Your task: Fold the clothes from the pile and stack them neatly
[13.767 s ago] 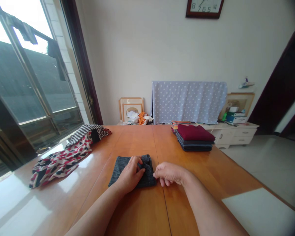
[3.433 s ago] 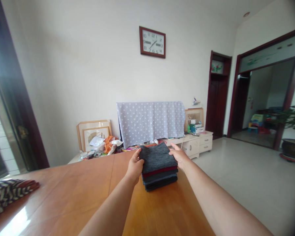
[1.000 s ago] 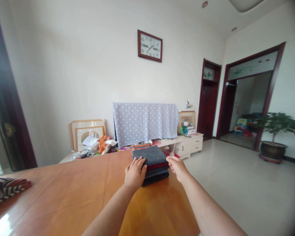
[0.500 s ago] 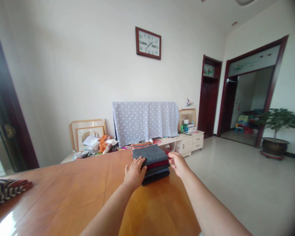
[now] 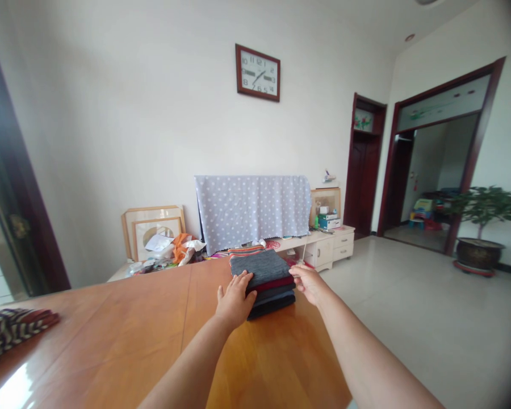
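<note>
A neat stack of folded clothes stands on the wooden table [image 5: 145,324]. On top of it lies a folded grey garment [image 5: 262,267], with dark red, blue and black layers [image 5: 272,305] beneath. A striped, orange-edged cloth [image 5: 242,251] shows behind the top piece. My left hand [image 5: 234,295] rests on the stack's near left side, fingers spread and touching the grey garment. At the right edge, my right hand [image 5: 309,283] has its fingers pinched on the grey garment's corner; the fingertips are partly hard to make out.
A black-and-white patterned cloth [image 5: 17,332] lies at the table's left end. Beyond the table, a low white cabinet [image 5: 343,245] holds boxes and clutter, beside a polka-dot cover [image 5: 255,210]. A potted plant [image 5: 479,253] stands on the floor at right.
My right hand has shifted slightly, its fingers now closer in on the grey garment's right corner. My left hand stays on the stack. The view has moved a little.
</note>
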The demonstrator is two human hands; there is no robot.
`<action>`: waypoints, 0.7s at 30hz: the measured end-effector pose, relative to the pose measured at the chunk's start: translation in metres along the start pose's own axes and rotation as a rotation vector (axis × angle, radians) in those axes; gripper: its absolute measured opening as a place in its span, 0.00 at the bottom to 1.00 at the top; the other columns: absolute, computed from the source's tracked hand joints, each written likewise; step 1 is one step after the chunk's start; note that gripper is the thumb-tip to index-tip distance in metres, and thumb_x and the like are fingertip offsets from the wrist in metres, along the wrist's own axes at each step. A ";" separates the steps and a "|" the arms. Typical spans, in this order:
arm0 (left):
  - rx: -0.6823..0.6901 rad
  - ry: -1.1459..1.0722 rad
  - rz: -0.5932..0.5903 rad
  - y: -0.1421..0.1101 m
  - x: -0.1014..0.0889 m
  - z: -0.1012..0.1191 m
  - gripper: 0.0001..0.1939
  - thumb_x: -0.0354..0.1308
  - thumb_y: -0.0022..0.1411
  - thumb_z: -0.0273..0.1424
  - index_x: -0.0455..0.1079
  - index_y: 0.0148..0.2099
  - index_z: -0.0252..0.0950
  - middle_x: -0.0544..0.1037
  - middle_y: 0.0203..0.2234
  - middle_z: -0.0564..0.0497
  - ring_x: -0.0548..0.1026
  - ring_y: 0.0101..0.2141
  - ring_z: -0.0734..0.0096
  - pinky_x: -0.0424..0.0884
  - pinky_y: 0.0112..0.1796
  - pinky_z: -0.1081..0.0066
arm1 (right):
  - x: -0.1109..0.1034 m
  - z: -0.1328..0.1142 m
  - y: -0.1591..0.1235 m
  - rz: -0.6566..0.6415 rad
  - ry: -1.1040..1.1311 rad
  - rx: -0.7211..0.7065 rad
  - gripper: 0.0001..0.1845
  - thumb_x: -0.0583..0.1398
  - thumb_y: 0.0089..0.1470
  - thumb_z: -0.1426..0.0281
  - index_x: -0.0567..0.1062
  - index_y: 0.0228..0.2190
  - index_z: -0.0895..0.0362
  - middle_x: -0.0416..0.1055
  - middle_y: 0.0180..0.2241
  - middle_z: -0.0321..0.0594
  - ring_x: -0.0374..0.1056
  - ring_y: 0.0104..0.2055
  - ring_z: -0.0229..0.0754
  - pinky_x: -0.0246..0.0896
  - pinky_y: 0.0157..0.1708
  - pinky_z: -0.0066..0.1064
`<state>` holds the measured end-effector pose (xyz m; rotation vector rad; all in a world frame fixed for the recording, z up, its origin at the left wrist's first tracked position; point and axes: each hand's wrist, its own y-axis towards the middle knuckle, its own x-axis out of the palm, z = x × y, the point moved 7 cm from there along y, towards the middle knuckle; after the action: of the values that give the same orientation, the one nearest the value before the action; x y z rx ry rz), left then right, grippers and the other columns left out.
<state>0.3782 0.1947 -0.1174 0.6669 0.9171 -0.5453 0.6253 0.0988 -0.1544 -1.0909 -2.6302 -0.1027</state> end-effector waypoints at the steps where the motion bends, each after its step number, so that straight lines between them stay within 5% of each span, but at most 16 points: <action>1: 0.001 0.002 0.000 0.000 0.000 0.000 0.28 0.49 0.65 0.41 0.55 0.67 0.51 0.54 0.69 0.52 0.49 0.67 0.53 0.40 0.59 0.33 | -0.001 0.001 0.001 0.001 0.021 0.013 0.10 0.66 0.42 0.72 0.72 0.30 0.57 0.66 0.22 0.30 0.56 0.19 0.28 0.37 0.14 0.21; 11: 0.004 0.019 -0.011 0.001 0.005 -0.004 0.30 0.49 0.64 0.42 0.52 0.68 0.54 0.52 0.69 0.54 0.48 0.68 0.54 0.40 0.60 0.32 | -0.011 0.019 -0.001 0.076 0.114 0.087 0.07 0.62 0.51 0.66 0.70 0.29 0.57 0.63 0.20 0.30 0.52 0.16 0.28 0.38 0.13 0.21; 21: 0.003 0.027 -0.030 0.000 0.006 -0.006 0.32 0.50 0.63 0.41 0.51 0.69 0.54 0.50 0.70 0.54 0.47 0.68 0.53 0.39 0.60 0.32 | 0.005 0.018 -0.003 -0.020 0.123 0.093 0.13 0.68 0.48 0.67 0.68 0.29 0.55 0.56 0.18 0.24 0.44 0.14 0.25 0.35 0.12 0.19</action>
<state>0.3785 0.1981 -0.1253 0.6658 0.9533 -0.5656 0.6155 0.1033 -0.1702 -0.9954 -2.5101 -0.0495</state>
